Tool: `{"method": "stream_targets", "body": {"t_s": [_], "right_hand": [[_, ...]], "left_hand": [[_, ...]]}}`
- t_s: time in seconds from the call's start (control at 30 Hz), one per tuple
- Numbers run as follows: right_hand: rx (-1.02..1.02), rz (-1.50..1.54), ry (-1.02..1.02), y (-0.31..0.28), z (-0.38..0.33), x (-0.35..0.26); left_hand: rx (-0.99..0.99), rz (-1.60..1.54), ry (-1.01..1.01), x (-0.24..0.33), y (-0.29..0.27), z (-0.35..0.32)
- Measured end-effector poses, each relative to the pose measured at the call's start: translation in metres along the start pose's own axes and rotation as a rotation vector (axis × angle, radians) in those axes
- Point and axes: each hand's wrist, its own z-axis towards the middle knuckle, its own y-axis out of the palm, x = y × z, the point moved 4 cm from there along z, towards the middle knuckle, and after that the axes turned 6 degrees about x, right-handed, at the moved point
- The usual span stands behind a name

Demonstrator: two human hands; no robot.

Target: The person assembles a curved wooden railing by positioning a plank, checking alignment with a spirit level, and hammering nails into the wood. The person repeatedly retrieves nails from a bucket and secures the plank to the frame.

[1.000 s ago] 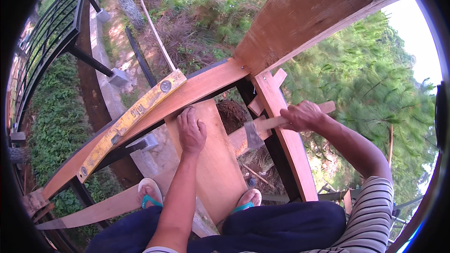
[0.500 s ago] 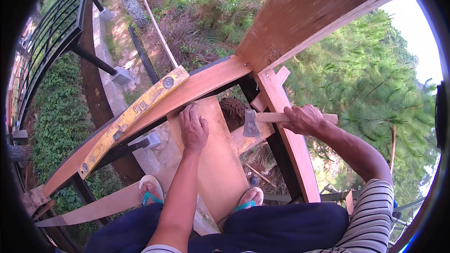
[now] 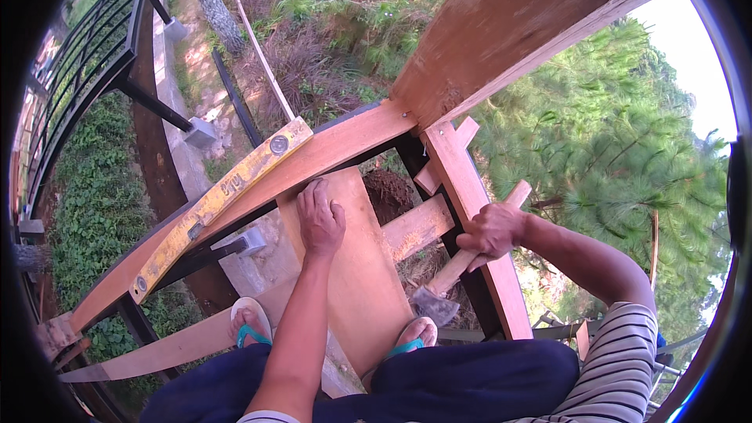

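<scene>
While gripped, hammer (image 3: 454, 270) under right hand (image 3: 492, 233), head down.

Left hand (image 3: 319, 221) flat, palm down; right hand (image 3: 492, 233) fisted, arm bent

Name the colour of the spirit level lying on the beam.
Yellow, worn and scuffed, spirit level; the head view shows it best.

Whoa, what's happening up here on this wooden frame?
A person is perched high on a timber frame above a garden, feet in sandals. Their left hand presses flat on a wooden plank butted against a long beam. Their right hand grips a hammer by its wooden handle, metal head hanging low beside an upright post. A yellow spirit level lies along the beam.
</scene>
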Motion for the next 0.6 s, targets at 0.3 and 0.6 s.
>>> {"method": "stream_targets", "body": {"t_s": [0.3, 0.6], "right_hand": [[-0.019, -0.031, 0.18, 0.008, 0.01, 0.004], [-0.033, 0.07, 0.299, 0.024, 0.009, -0.013]], "left_hand": [[-0.027, -0.02, -0.008, -0.006, 0.002, -0.004], [-0.022, -0.024, -0.013, -0.004, 0.003, -0.002]]}}
